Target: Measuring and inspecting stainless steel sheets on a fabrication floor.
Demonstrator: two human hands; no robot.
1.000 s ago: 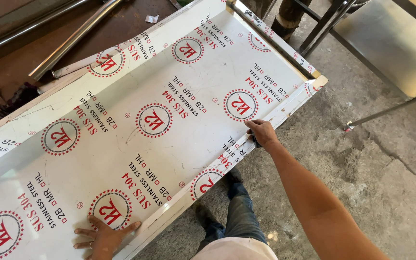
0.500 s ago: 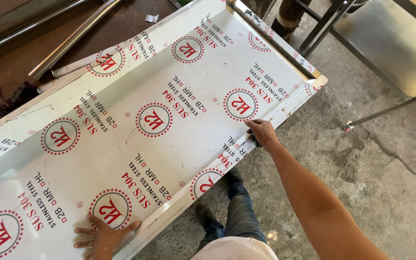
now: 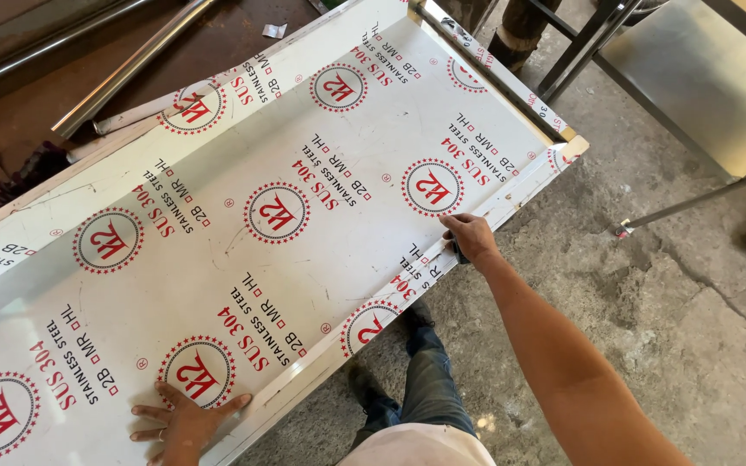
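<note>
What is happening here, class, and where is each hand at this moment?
A person stands at a long folded metal sheet wrapped in white film with red round marks. The left hand lies flat on the sheet near its front edge. The right hand grips that front edge further along. The sheet rests over a concrete floor.

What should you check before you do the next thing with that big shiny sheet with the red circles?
1. Left hand flat on the sheet, fingers spread: ok.
2. Right hand on the near folded edge, fingers curled over it: ok.
3. Whether the right hand holds a small dark thing at the edge: cannot tell.
4. White film with red circles covering the top face: ok. It looks scuffed near the right hand.
5. Feet close under the near edge: not ok, probably worth stepping back.
6. Floor nearby cracked and rough, with a metal table leg close by: not ok for easy footing.
</note>
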